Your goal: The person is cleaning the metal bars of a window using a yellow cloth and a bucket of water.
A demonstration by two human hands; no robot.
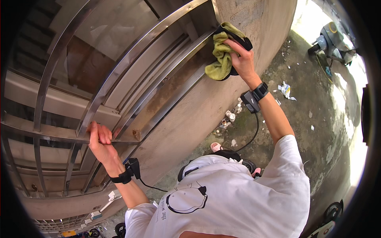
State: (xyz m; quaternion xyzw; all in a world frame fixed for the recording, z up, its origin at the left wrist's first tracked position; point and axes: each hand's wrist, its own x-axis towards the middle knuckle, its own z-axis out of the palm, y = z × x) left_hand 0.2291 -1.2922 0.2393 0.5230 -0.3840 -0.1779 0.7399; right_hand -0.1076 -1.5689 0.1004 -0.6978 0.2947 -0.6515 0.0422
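My right hand (244, 61) grips a crumpled green and black cloth (219, 55). That cloth rests against the end of a shiny metal window grille (181, 64), where the bars meet the wall. Lower down and to the left, my left hand (102, 147) is closed around the grille's flat crossbar (59, 134), fingers bent over its edge. Behind the bars are a glass window pane (104, 38) and its pale frame (134, 78). A brown-stained ledge (163, 92) shows between the bars. The tips of my right fingers are partly hidden in the cloth.
A rough plastered wall (184, 110) runs beside the grille. Small litter (230, 116) and a crumpled wrapper (286, 90) lie on the concrete ground (279, 125). A scooter (336, 43) stands at the upper right. Cables (256, 131) hang from devices strapped to both wrists.
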